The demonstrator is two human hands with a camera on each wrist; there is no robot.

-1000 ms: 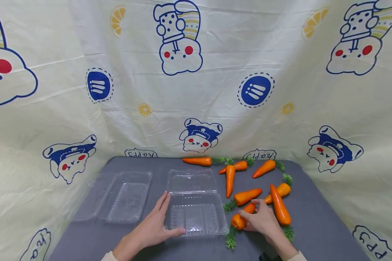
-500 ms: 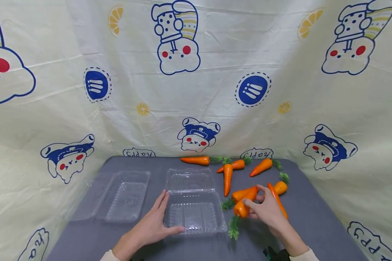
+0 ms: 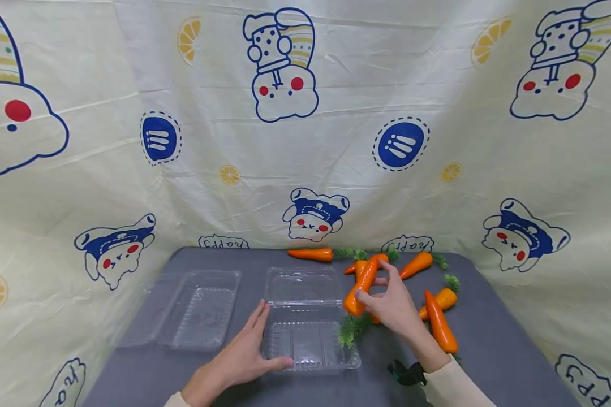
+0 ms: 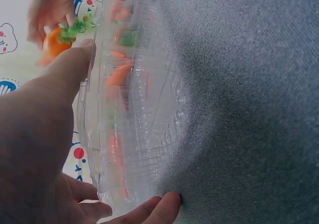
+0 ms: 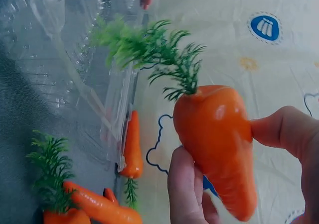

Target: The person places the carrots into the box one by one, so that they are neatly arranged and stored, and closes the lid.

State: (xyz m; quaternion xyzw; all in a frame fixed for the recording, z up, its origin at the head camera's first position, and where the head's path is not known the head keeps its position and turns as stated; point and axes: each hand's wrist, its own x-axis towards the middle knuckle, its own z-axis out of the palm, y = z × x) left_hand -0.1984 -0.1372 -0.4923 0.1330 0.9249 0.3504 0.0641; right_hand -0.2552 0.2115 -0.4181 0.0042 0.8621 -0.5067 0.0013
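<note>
Pinched between the thumb and fingers of my right hand (image 3: 394,302), an orange carrot (image 3: 362,285) with a green leafy top hangs above the table, by the right side of an open clear plastic box (image 3: 305,339). In the right wrist view the carrot (image 5: 219,144) is seen close up, thumb on one side and fingers on the other. My left hand (image 3: 241,350) rests against the box's left side, thumb along its front rim and fingers spread toward the back. The left wrist view shows the thumb (image 4: 75,64) at the rim of the box (image 4: 134,99).
A second open clear box (image 3: 203,314) lies at the left. Several carrots lie at the back and right, among them one at the far edge (image 3: 310,254) and one at the right (image 3: 440,325). A patterned cloth (image 3: 336,141) hangs behind the grey table (image 3: 499,362).
My right hand has lifted the carrot off the table and carried it up and to the left, toward the box. The left hand has stayed in place on the box.
</note>
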